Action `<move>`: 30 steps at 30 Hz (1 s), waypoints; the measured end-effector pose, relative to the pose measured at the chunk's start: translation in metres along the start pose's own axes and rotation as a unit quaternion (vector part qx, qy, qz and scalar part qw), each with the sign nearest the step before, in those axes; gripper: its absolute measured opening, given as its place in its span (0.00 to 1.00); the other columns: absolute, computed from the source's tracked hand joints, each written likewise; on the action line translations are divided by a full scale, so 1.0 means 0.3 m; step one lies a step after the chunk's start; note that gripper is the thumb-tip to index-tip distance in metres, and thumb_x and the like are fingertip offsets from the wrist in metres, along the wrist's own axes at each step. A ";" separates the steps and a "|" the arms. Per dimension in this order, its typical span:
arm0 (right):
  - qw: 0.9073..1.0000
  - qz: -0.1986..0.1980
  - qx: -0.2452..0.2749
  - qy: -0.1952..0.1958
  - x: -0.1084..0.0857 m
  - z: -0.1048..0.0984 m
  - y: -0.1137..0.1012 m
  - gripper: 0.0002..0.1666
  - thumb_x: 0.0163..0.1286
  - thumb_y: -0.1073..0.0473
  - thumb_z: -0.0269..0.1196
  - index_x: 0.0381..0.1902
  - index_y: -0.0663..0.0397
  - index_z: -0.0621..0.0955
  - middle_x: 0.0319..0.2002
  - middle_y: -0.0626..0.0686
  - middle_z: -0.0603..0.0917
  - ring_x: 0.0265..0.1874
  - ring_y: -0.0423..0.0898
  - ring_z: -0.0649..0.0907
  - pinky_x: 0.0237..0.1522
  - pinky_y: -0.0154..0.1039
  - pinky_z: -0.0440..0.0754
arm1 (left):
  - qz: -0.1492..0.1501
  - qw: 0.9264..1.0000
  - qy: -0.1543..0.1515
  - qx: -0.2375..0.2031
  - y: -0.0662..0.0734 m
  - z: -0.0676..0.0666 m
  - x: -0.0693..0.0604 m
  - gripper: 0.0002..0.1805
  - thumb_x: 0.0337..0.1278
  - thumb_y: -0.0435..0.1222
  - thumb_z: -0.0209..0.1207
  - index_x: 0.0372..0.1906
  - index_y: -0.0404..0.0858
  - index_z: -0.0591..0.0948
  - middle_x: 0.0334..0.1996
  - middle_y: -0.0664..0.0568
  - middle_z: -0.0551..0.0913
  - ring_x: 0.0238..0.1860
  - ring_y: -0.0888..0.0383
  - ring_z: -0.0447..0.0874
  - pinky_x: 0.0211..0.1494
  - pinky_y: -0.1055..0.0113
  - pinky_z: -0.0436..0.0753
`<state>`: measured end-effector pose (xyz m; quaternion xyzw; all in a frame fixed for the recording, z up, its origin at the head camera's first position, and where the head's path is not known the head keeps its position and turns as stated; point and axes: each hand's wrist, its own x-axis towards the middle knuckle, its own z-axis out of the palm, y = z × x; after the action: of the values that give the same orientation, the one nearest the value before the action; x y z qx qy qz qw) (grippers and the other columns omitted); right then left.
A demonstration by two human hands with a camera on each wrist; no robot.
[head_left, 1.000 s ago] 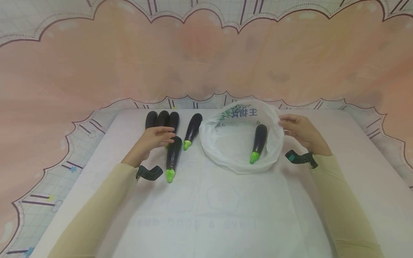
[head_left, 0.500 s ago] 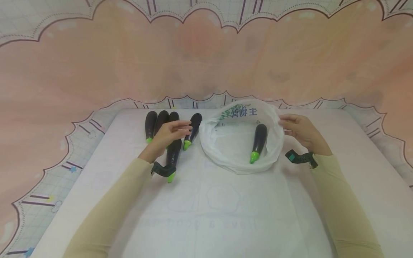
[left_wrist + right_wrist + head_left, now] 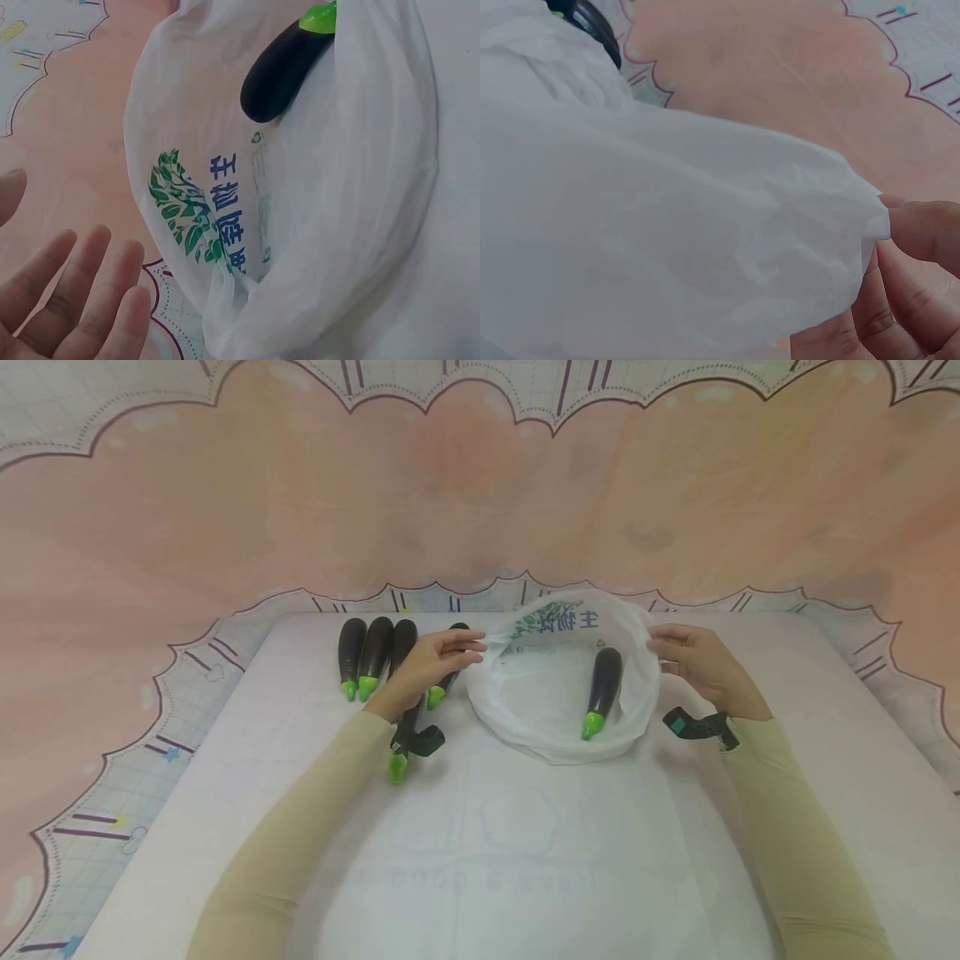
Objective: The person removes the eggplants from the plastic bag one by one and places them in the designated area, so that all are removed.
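Note:
A white plastic bag [image 3: 555, 752] with its mouth spread wide stands on the table, and one eggplant [image 3: 603, 683] lies inside it. My right hand [image 3: 701, 667] pinches the bag's right rim between thumb and fingers, as the right wrist view shows. At the bag's left edge is my left hand [image 3: 427, 667], its fingers extended. In the left wrist view those fingers [image 3: 86, 292] are spread, apart from the bag, and hold nothing. Several eggplants [image 3: 375, 652] lie left of the bag; the left hand and wrist partly cover some of them.
The white tabletop [image 3: 480, 893] carries faint printed shapes and lettering. Behind it hangs an orange patterned cloth [image 3: 480, 502] with scalloped edges. A black wrist camera [image 3: 420, 741] sits beneath the left wrist, over a nearer eggplant.
My left hand has moved right, from above the left eggplants to the bag's left rim, with nothing in it. The right hand stays at the rim.

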<state>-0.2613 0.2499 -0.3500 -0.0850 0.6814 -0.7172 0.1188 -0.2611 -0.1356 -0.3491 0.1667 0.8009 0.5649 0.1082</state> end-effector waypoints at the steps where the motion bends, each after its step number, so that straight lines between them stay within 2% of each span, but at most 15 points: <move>1: 1.000 -0.001 0.003 0.000 0.000 0.001 0.000 0.12 0.67 0.68 0.58 0.35 0.44 0.83 0.35 0.40 0.84 0.34 0.34 0.82 0.35 0.26 0.84 | 0.003 1.000 -0.005 0.006 0.001 0.006 0.010 0.24 0.63 0.36 0.56 0.64 0.37 0.71 0.58 0.41 0.77 0.59 0.49 0.76 0.68 0.55 0.73; 5: 1.000 -0.001 0.007 -0.001 0.001 0.001 0.001 0.13 0.66 0.69 0.58 0.34 0.44 0.83 0.35 0.41 0.84 0.34 0.35 0.82 0.35 0.26 0.84 | 0.007 0.999 -0.015 0.035 0.013 0.032 0.043 0.24 0.64 0.38 0.56 0.64 0.39 0.71 0.58 0.43 0.78 0.57 0.49 0.77 0.68 0.53 0.72; 13: 1.000 0.007 -0.015 0.006 -0.001 -0.002 -0.001 0.11 0.66 0.66 0.59 0.35 0.42 0.83 0.36 0.39 0.83 0.35 0.34 0.82 0.36 0.26 0.84 | -0.022 0.999 -0.025 0.035 0.034 0.101 0.098 0.24 0.63 0.38 0.56 0.63 0.38 0.71 0.57 0.43 0.78 0.58 0.47 0.77 0.68 0.52 0.72; 19: 1.000 0.003 -0.023 0.004 0.002 -0.004 0.001 0.11 0.67 0.65 0.59 0.36 0.42 0.82 0.36 0.39 0.83 0.35 0.34 0.82 0.36 0.26 0.84 | -0.031 0.998 -0.034 0.046 0.025 0.151 0.137 0.22 0.63 0.40 0.56 0.62 0.41 0.73 0.56 0.46 0.80 0.57 0.50 0.78 0.68 0.53 0.72; 30: 1.000 -0.001 -0.021 0.002 0.007 -0.005 0.008 0.10 0.67 0.65 0.59 0.37 0.43 0.83 0.37 0.39 0.83 0.36 0.35 0.82 0.37 0.26 0.84 | -0.029 0.996 -0.043 0.070 0.012 0.228 0.215 0.24 0.63 0.40 0.57 0.63 0.39 0.72 0.55 0.47 0.80 0.58 0.51 0.77 0.66 0.56 0.74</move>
<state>-0.2635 0.2506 -0.3527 -0.0872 0.6966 -0.7028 0.1146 -0.2954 -0.0499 -0.3678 0.1746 0.8378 0.4960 0.1468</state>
